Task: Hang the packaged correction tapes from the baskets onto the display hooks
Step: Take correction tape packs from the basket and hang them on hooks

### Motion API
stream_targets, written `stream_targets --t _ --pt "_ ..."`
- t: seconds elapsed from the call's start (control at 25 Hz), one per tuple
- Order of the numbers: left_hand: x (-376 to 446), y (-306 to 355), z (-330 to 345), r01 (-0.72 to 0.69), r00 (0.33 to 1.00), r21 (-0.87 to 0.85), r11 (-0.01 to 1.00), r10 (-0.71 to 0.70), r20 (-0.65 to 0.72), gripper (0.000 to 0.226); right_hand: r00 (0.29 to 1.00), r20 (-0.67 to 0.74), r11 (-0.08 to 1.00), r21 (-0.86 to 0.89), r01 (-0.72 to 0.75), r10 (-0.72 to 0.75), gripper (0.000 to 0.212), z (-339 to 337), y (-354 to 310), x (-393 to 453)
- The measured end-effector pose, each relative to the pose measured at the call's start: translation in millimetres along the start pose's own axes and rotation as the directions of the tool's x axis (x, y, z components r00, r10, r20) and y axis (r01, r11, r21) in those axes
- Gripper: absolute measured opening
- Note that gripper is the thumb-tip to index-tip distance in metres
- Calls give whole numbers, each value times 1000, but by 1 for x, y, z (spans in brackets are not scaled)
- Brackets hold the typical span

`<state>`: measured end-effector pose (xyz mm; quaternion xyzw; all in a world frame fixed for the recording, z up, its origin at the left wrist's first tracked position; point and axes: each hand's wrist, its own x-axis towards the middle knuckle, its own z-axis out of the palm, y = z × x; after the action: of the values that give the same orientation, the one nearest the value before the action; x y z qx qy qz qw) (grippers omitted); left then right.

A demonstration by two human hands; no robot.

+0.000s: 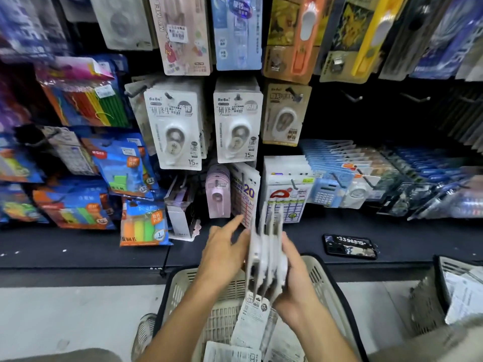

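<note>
Gripping stack of correction tapes (265, 259): both hands (295, 283) closed around it.

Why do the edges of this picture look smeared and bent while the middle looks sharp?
Head view: the wide lens bends and smears the edges; the hanging white packs in the middle stay sharp; the stack of packs between the left hand and right hand is blurred.

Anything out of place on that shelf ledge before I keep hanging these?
Yes: a phone lies flat on the black ledge right of the basket, screen lit. It isn't stock. Otherwise nothing looks spilled or damaged.
</note>
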<state>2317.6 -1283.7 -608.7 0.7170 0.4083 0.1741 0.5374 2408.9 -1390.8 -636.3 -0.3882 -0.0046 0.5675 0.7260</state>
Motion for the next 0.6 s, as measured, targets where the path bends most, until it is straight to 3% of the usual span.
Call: stream_targets --t 0.08,0.2,0.32,0.4,0.48,0.6 --pt "1 9 -13 154 977 -304 940 -100 189 39 994 -90 988 -148 49 -63 60 3 -13 -2" --pt "3 15 -32 316 912 -415 853 -151 382 71 951 -76 884 -395 249 -301 63 15 -35 -6" --pt "1 10 -30 258 944 -495 830 -107 314 86 903 54 792 -461 401 -426 61 29 -54 -10" --pt "0 10 -28 202 970 -544 814 -90 224 91 917 136 817 -419 395 -374 50 29 -65 -10" --pt "1 14 -29 142 985 -546 826 -60 164 89 937 202 846 -408 344 -284 54 26 -72 -12" --pt "5 20 -37 123 985 -597 793 -22 173 98 919 234 816 -426 390 -318 58 25 -81 -12"
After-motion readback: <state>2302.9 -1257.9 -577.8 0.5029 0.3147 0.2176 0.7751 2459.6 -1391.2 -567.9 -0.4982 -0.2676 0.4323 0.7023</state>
